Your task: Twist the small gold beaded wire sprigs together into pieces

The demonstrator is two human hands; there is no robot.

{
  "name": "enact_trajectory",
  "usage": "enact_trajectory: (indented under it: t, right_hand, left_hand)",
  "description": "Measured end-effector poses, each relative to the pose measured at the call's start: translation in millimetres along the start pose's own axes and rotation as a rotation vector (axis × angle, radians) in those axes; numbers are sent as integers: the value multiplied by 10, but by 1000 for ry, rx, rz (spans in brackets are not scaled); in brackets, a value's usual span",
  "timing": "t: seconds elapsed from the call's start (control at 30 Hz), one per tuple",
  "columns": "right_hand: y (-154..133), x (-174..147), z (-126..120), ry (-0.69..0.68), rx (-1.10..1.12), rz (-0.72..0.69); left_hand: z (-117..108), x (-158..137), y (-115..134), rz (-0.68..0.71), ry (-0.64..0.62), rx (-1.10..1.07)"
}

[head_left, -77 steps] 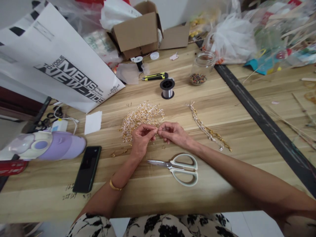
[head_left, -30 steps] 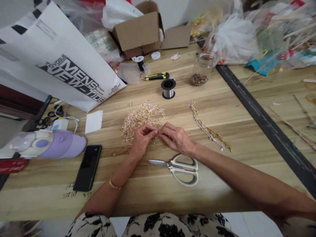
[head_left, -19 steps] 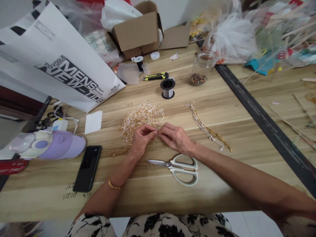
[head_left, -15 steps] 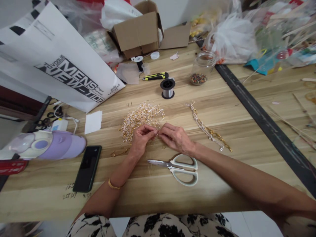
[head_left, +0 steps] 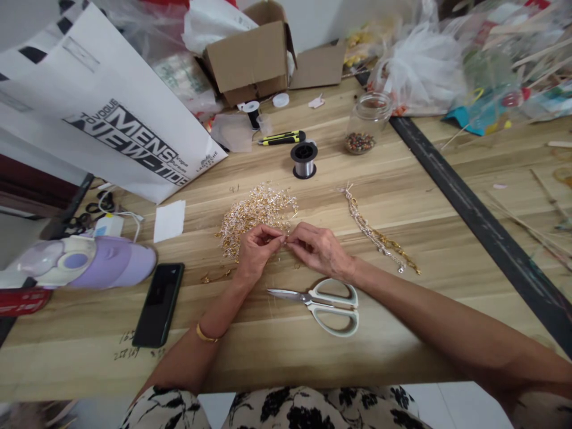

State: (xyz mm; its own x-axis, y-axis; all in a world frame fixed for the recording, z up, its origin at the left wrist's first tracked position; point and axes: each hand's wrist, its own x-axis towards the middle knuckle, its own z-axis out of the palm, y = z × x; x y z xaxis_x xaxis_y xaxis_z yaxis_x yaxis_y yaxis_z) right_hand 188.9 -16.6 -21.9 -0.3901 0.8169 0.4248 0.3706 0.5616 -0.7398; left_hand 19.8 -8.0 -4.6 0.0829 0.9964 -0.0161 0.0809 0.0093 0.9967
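My left hand (head_left: 255,253) and my right hand (head_left: 319,250) meet fingertip to fingertip over the table, both closed in a pinch. What they pinch is too small to make out; a fine thread or line seems to hang below them. Just behind my left hand spreads a heap of small gold and clear beads (head_left: 250,217). Scissors (head_left: 308,298) with pale handles lie in front of my hands, blades pointing left. To the right of my right hand rest gold and silver chains (head_left: 373,232) side by side.
A wire spool (head_left: 304,161), a yellow-black utility knife (head_left: 281,138) and a glass jar of beads (head_left: 366,122) stand or lie behind. Left are a phone (head_left: 158,304), a purple bottle (head_left: 111,261) and a white paper bag (head_left: 134,119). A cardboard box (head_left: 248,56) sits at the back.
Almost nothing differs. The fingers of my right hand have shifted very slightly, while both hands stay together at the same spot.
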Motion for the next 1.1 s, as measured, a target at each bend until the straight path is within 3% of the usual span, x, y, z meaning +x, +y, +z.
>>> enact_trajectory:
  t: [0.23,0.5,0.77,1.1]
  right_hand:
    - [-3,56,-3,73,346,291]
    - [-23,112,-7,-79,600,479]
    - [-5,85,33,-46,644,471]
    - [-57,56,1,-3,172,226]
  left_hand:
    - [-10,10,20,3,7,11]
    - [27,-6,-28,65,-6,-89]
    - [81,-55,17,193,36,52]
    - [35,-64,-39,264,19,332]
